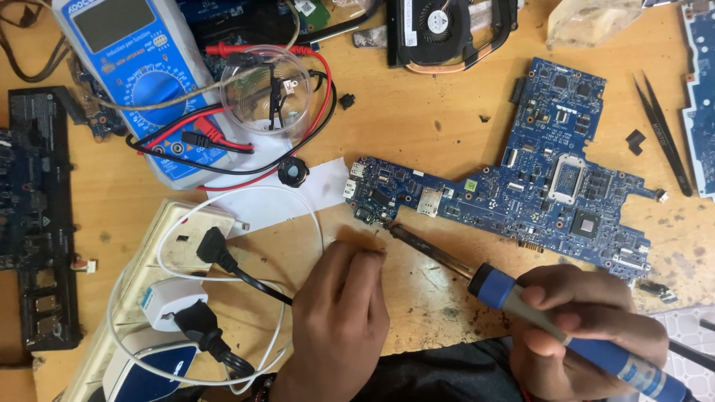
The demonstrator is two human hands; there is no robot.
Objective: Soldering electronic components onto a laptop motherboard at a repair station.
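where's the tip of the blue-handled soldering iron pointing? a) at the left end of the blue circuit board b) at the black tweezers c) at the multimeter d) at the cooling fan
a: the right hand holds the blue-handled soldering iron with its tip at the left end of the blue circuit board.

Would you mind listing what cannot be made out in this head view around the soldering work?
- Whatever the left hand pinches: hidden by its own fingers.
- The exact joint under the soldering iron tip on the blue circuit board: too small to tell.
- The iron's handle end: cut off by the bottom edge, past the right hand.
- The multimeter top: cut off by the upper edge.
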